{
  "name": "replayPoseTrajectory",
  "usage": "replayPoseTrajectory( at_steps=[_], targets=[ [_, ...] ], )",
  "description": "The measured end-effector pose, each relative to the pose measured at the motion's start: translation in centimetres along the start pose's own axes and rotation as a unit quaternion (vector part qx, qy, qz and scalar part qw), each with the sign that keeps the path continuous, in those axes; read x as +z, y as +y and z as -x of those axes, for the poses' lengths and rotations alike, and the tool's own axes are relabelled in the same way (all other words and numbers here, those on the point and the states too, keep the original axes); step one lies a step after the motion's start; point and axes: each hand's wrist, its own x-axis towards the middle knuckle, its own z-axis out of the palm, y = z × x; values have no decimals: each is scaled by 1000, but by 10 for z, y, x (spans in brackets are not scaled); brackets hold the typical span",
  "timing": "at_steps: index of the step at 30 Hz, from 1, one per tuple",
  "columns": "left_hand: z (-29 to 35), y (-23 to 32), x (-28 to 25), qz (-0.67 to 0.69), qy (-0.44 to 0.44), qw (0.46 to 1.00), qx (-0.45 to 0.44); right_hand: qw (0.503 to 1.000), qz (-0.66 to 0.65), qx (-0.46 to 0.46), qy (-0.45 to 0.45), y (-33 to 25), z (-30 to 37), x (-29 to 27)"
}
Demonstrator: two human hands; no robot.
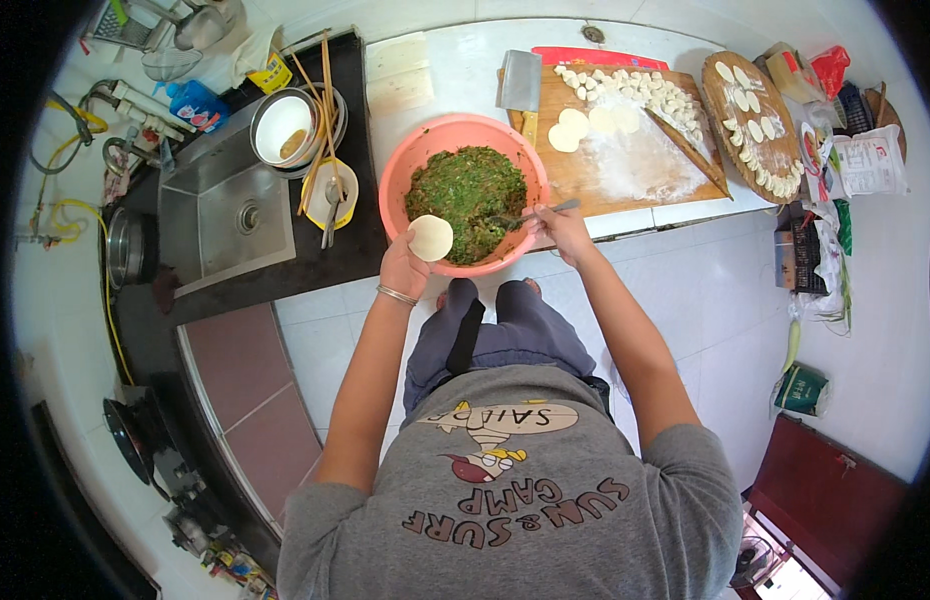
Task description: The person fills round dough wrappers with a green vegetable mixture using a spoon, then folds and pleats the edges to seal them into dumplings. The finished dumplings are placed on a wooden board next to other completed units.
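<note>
A round, flat dough wrapper lies in my left hand, pinched at its left edge over the rim of a large pink basin. Chopped green filling fills the basin. My right hand grips the handle of a metal spoon, whose end sits in the filling at the basin's right side. To the right, more round wrappers rest on a wooden board with spread flour, many small dough pieces and a wooden rolling pin.
A cleaver lies at the board's left edge. Beyond the board, a round tray carries wrappers and folded dumplings. Left of the basin stand stacked bowls with chopsticks, a yellow bowl and a steel sink.
</note>
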Motion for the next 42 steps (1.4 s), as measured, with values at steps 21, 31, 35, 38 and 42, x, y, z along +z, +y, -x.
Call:
replayPoseTrajectory(
  at_steps=[21, 31, 35, 38, 42],
  targets=[
    [-11, -13, 22, -57, -36, 997, -32, 991, -70, -110, 36, 13, 30, -18],
    [-3, -13, 93, 42, -116, 982, -140, 926, 139, -347, -52, -41, 84, 11],
    [-5, -13, 101, 46, -134, 977, -159, 941, 71, -324, -68, -34, 84, 7],
    [-2, -13, 112, 27, -116, 979, -163, 952, -8, -292, -94, -21, 81, 2],
    [-7, -15, 103, 42, -168, 970, -169, 964, -116, -215, -104, -21, 80, 2]
  ],
)
